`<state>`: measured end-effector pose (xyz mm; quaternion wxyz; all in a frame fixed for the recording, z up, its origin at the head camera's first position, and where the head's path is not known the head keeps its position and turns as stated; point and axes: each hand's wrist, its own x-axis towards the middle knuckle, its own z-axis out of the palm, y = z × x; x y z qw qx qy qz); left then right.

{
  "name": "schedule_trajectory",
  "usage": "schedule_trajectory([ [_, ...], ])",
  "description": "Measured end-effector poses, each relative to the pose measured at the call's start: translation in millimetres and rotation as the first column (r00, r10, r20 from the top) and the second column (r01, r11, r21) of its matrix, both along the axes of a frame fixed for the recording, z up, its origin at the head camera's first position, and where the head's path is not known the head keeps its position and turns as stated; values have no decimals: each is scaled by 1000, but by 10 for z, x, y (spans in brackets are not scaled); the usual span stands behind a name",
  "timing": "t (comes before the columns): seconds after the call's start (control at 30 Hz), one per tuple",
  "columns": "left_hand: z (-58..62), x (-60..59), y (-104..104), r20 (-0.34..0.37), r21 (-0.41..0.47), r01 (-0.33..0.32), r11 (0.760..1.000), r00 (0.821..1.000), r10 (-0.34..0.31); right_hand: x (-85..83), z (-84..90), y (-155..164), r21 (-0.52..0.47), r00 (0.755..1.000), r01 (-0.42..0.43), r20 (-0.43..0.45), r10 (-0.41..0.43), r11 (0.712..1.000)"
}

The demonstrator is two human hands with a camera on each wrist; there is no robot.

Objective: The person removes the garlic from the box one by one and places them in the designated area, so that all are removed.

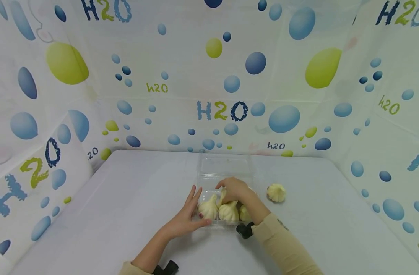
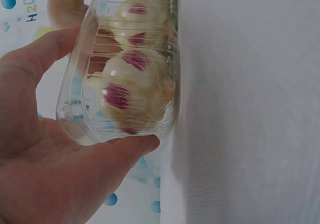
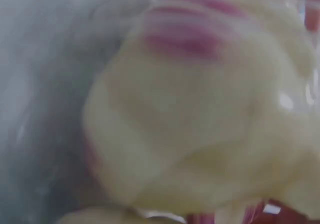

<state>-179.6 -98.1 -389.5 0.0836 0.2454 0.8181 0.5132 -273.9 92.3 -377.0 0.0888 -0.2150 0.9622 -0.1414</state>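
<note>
Head view: the clear container (image 1: 208, 193) is seen on the surface (image 1: 147, 179), lid (image 1: 226, 167) folded back, three garlic bulbs (image 1: 229, 212) lined along its front.
Left hand (image 1: 182, 221): spread wide, thumb and fingers laid against the container's corner.
Right hand (image 1: 235, 190): bent over the bulbs; whether one is gripped cannot be told.
Loose bulb (image 1: 276, 193): seen right of the container.
</note>
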Motion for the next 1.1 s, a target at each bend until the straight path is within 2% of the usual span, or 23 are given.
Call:
schedule_trajectory([
  [0.17,-51,-34,-2,-7,3,-3,1000,1000,3,6,40,-21,44,1000,22,5,-22,999],
  [0.3,-182,-114,-17,-13,-2,-5,1000,1000,5,8,47,-13,45,1000,30,-4,-30,999],
  [0.43,-304,-187,-37,-17,-17,-8,1000,1000,8,4,31,10,-18,999,36,-10,-36,999],
  [0.53,-326,-201,-42,-13,-20,-9,1000,1000,9,5,17,34,-102,999,27,-34,-30,994],
  [0.63,-291,-180,-34,-6,-19,-8,1000,1000,8,9,11,62,-188,998,19,-48,-29,982],
  [0.9,-43,-35,-2,17,-3,9,1000,1000,-9,1,2,125,-351,996,15,-73,-43,936],
  [1.1,-12,-22,9,17,-6,5,1000,1000,-5,8,22,172,-488,996,43,-53,-78,872],
])
